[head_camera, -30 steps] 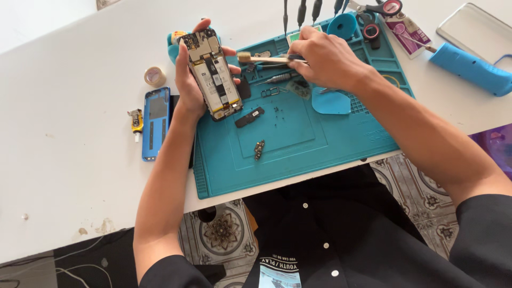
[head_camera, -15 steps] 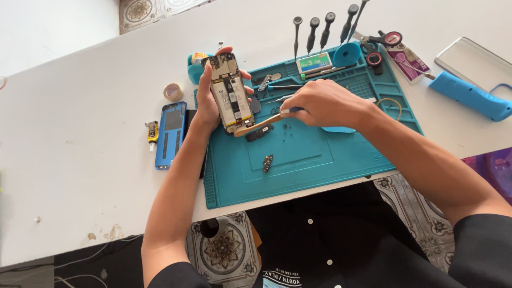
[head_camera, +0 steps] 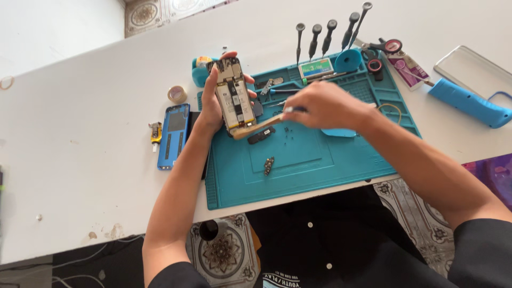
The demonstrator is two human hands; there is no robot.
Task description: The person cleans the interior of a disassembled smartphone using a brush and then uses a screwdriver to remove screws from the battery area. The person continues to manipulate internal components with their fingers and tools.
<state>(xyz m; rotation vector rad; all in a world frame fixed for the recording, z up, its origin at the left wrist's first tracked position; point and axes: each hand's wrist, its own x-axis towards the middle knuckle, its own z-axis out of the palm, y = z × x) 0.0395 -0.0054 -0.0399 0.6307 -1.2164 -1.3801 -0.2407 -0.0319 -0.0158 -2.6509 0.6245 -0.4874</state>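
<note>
Swinging down since 1 s ago, right hand [head_camera: 328,105] is gripping a brush [head_camera: 260,127] w/ tip now at opened phone's [head_camera: 233,96] lower edge, left hand [head_camera: 213,104] clasping phone above teal mat [head_camera: 298,160], so cleaning looks underway.

Bright, even daylight, soft short shadows, slight motion blur, mild wide-angle stretch at edges.

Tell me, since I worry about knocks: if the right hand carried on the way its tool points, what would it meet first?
Probably the opened phone in the left hand. The right hand aims its tan tool leftward, the tip at the phone's lower end; whether they touch, I can't tell.
</note>
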